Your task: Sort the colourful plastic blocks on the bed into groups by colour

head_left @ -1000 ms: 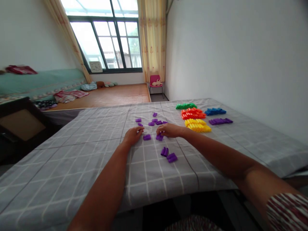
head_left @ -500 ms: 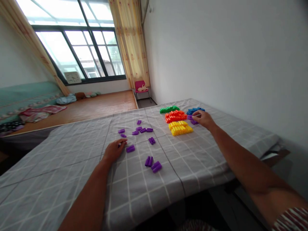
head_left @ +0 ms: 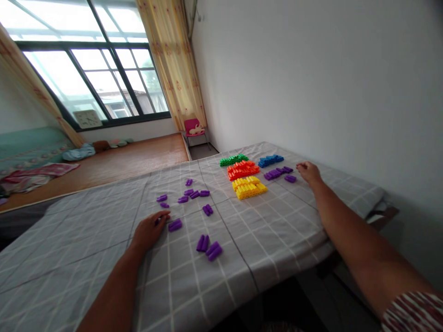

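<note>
My left hand (head_left: 151, 230) rests on the checked cloth with its fingers curled in. A dark spot shows inside the curl, too small to make out. Just right of it lies a pair of purple plastic tubes (head_left: 175, 225); more purple tubes (head_left: 194, 194) are scattered beyond and in front. My right hand (head_left: 309, 173) hovers at the right, thumb and fingertips slightly apart, with nothing seen between them. Left of its fingertips a short purple row (head_left: 275, 174) lies on the cloth, with a separate purple pair (head_left: 290, 178) close by.
Stacks of yellow (head_left: 249, 187), red (head_left: 242, 169), green (head_left: 234, 160) and blue tubes (head_left: 271, 160) stand toward the back right. Grey checked cloth (head_left: 104, 230) covers the table. A white wall (head_left: 311, 83) rises along the right. A pink chair (head_left: 194, 127) stands behind.
My right hand has let go of the purple tubes by the stacks and drawn away to the right. My left hand keeps its place beside the scattered tubes. The view has turned slightly right.
</note>
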Demonstrator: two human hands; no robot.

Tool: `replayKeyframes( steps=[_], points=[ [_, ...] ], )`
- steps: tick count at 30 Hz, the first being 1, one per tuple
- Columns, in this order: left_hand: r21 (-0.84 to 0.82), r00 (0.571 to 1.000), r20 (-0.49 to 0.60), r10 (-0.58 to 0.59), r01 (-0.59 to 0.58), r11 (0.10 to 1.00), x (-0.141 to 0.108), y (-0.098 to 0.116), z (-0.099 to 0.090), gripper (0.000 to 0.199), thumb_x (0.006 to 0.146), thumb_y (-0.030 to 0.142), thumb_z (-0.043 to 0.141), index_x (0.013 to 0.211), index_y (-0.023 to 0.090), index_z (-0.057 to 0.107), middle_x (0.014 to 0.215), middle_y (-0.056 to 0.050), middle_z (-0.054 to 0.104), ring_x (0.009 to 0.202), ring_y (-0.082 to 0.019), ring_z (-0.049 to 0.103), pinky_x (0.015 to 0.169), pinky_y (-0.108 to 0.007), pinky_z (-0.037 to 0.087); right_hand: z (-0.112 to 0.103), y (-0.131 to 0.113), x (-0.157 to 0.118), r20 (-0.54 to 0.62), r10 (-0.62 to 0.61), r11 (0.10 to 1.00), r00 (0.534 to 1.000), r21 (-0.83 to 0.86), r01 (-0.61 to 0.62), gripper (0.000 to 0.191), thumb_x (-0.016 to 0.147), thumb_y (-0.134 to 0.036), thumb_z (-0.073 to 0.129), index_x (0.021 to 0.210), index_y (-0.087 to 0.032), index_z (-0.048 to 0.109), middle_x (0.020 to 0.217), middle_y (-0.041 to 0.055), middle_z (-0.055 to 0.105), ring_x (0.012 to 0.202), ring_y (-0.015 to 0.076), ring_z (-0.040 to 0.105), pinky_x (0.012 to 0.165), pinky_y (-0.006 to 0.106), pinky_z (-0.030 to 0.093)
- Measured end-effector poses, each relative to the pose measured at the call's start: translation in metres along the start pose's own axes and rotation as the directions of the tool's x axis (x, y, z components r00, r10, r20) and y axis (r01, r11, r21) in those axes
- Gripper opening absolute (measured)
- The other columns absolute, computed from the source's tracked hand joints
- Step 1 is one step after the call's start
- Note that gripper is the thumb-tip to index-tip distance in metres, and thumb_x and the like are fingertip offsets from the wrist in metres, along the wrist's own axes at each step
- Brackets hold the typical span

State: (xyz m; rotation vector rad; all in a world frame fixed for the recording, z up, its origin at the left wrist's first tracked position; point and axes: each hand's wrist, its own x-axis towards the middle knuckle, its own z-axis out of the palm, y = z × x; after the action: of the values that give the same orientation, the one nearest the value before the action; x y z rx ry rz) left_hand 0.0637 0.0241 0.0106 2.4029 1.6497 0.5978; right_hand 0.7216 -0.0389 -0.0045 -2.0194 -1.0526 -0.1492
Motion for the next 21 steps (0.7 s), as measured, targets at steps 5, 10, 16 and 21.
replayKeyframes(
  steps=[5,10,16,21],
  points=[
    [0.011,1.000,-0.006,0.018,-0.018,1.000,0.002,-0.001,0.000,0.041,0.084,0.048,0.041,0.108,0.027,0.068,0.102,0.001,0.074,0.100,-0.022,0.067,0.089,-0.031,0.051,-0.013,0.003,-0.012,0.405,-0.086,0.995,0.910,0.072,0.063,0.029,0.069,-0.038,0.068,0.088,-0.016,0.069,0.089,0.0084,0.073,0.081,0.0200,0.066,0.074,0.029,0.050],
    [0.024,1.000,-0.005,0.021,-0.021,0.999,0.001,0.001,-0.001,0.042,0.085,0.048,0.041,0.109,0.026,0.067,0.101,0.000,0.074,0.099,-0.022,0.067,0.088,-0.031,0.051,-0.006,-0.015,-0.024,0.477,-0.140,0.988,0.868,0.007,0.156,0.032,0.063,-0.037,0.075,0.088,-0.018,0.068,0.089,0.0057,0.072,0.081,0.0197,0.066,0.072,0.029,0.050],
    [0.018,1.000,-0.011,0.018,-0.018,1.000,0.000,0.003,0.000,0.042,0.086,0.046,0.040,0.109,0.025,0.067,0.103,-0.001,0.074,0.099,-0.022,0.067,0.087,-0.032,0.051,0.008,-0.051,-0.049,0.408,-0.219,0.952,0.886,-0.109,0.285,0.035,0.067,-0.046,0.072,0.089,-0.019,0.065,0.089,0.0059,0.071,0.080,0.0204,0.066,0.068,0.028,0.048],
    [0.004,1.000,-0.012,0.017,-0.017,1.000,-0.004,0.008,0.001,0.040,0.087,0.043,0.041,0.110,0.025,0.068,0.105,-0.002,0.073,0.100,-0.022,0.066,0.090,-0.033,0.049,0.003,-0.065,-0.060,0.322,-0.272,0.927,0.907,-0.163,0.337,0.042,0.073,-0.055,0.065,0.091,-0.018,0.063,0.092,0.0095,0.068,0.079,0.0221,0.064,0.069,0.031,0.048]
  ],
)
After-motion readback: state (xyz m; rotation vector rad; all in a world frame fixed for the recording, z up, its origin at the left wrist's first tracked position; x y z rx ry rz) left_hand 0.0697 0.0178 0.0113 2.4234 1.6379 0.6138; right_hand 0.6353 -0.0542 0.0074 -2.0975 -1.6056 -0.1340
